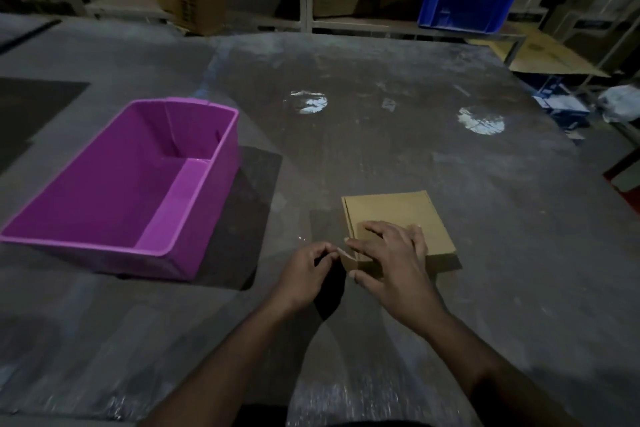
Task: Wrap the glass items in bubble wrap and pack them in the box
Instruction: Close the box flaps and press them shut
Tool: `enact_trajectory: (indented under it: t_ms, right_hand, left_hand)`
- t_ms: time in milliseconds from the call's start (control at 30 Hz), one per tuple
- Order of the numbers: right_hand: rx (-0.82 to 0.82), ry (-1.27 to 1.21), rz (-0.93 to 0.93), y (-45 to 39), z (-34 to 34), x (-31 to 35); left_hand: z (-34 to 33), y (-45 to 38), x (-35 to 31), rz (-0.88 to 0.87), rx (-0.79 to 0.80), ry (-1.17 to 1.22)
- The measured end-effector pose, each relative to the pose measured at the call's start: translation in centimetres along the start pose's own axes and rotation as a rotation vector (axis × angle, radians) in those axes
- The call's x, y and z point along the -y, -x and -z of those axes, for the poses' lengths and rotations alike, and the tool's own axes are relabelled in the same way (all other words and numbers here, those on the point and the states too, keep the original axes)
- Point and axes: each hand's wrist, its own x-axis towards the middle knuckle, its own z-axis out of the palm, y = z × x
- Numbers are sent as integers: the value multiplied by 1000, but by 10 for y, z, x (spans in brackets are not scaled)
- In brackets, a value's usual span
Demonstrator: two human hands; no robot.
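Dim warehouse, big grey table (381,156) covered in clear film. Left hand (304,274) pinches a small flap at the near-left corner of the flat cardboard box (398,218), while the right hand (391,260) lies spread on top, thumb against the near edge. Looks like box assembly, so next comes popping it open. It's roughly square, lying flat, near centre. Purple bin (114,180) sits off left.

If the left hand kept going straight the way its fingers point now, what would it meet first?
The left hand points right, pinching a flap at the near-left corner of the cardboard box. Straight on, it would probably meet the right hand's fingers resting on that box, though depth is unclear.
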Motion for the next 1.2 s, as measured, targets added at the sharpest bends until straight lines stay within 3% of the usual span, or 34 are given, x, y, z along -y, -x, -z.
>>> enact_trajectory:
  t_ms: [200, 367, 467, 567, 833, 1200]
  right_hand:
    - [1, 4, 27, 4, -6, 0]
    - [-60, 9, 56, 19, -10, -1]
    - [-74, 5, 58, 27, -10, 0]
    - [-73, -33, 71, 32, -5, -1]
    - [-22, 55, 85, 39, -6, -5]
    - [-138, 248, 75, 63, -1, -13]
  left_hand:
    - [12, -4, 2, -28, 201, -133]
    - [26, -14, -39, -154, 17, -108]
    - [12, -29, -46, -277, 135, -261]
    - [-3, -37, -43, -268, 236, -293]
    - [-4, -43, -35, -269, 221, -269]
    - [-3, -46, -38, -252, 235, -235]
